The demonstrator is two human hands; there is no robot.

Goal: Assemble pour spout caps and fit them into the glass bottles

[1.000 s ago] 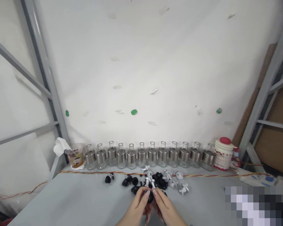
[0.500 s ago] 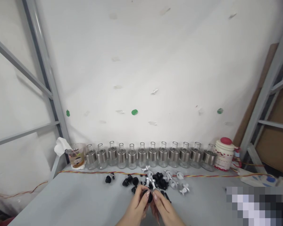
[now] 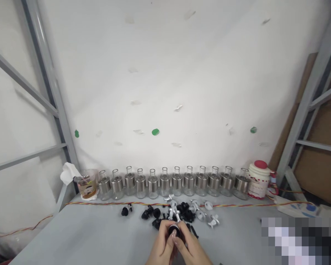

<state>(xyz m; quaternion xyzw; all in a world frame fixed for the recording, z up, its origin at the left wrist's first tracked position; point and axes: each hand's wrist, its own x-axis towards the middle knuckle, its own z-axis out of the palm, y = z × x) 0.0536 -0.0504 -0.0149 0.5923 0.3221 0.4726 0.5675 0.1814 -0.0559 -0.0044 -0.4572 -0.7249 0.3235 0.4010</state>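
Together at the front of the table, my left hand (image 3: 163, 242) and my right hand (image 3: 188, 243) are closed round a black bottle stopper (image 3: 174, 229). Both thumbs press on its near side, and its far part is hidden by my fingers. Just beyond my hands lies a loose pile of silver-white caps (image 3: 200, 215) and black stoppers (image 3: 184, 210). More black stopper parts (image 3: 148, 213) lie to the left of the pile.
A row of glass bottles (image 3: 164, 182) with steel sleeves stands along the wall. A cup (image 3: 87, 187) is at its left end, a cream jar with a red lid (image 3: 258, 181) at its right. Twisted red-and-yellow wire (image 3: 107, 203) crosses the grey table (image 3: 93, 232).
My hands have come closer together round the black stopper, both thumbs now pressing on it. The view has shifted slightly. The bottles and loose parts stay where they were.
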